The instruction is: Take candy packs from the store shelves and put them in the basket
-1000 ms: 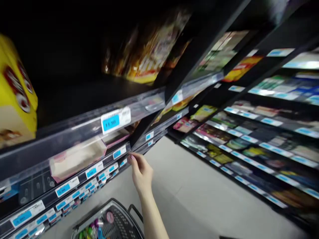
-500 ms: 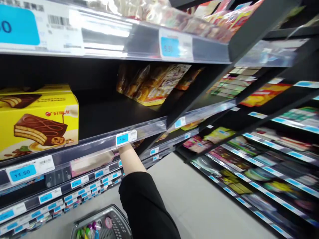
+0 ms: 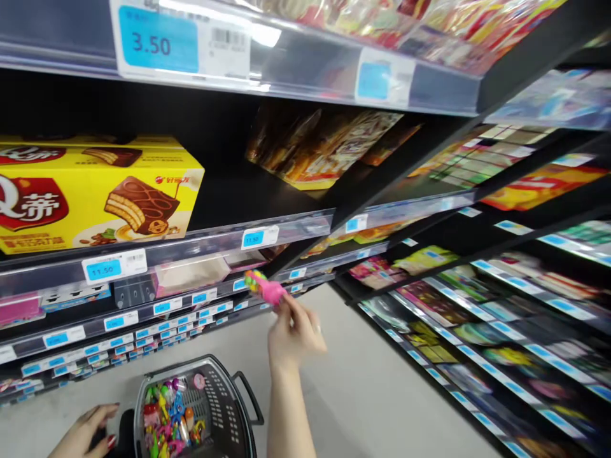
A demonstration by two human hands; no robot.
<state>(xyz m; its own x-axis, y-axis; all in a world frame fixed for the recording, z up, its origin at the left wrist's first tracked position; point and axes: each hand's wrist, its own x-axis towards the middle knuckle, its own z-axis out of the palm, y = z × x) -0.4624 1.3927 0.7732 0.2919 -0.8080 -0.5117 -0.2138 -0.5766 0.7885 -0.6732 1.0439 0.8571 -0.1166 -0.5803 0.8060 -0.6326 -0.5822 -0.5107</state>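
Note:
My right hand [image 3: 294,327] is closed on a small candy toy [image 3: 264,287] with a pink end and a multicoloured end. It holds this out in front of the lower shelf edges, above the floor. At the bottom left, my left hand [image 3: 88,432] curls around a dark handle [image 3: 126,434] beside the shopping basket; part of the grip is cut off by the picture edge. Inside the grey basket [image 3: 224,394] lies a heap of small colourful toy-like items [image 3: 174,416].
Yellow cake boxes [image 3: 143,197] stand on the shelf to the left, with bagged snacks [image 3: 319,152] deeper in. An open pink-and-white carton [image 3: 191,275] sits one level below. Another stocked shelf rack [image 3: 477,331] runs along the right, across the grey floor [image 3: 363,381].
My right hand, hidden behind the shelf edge before, has come out with the candy toy. My left hand and more of the basket now show. The view has shifted left.

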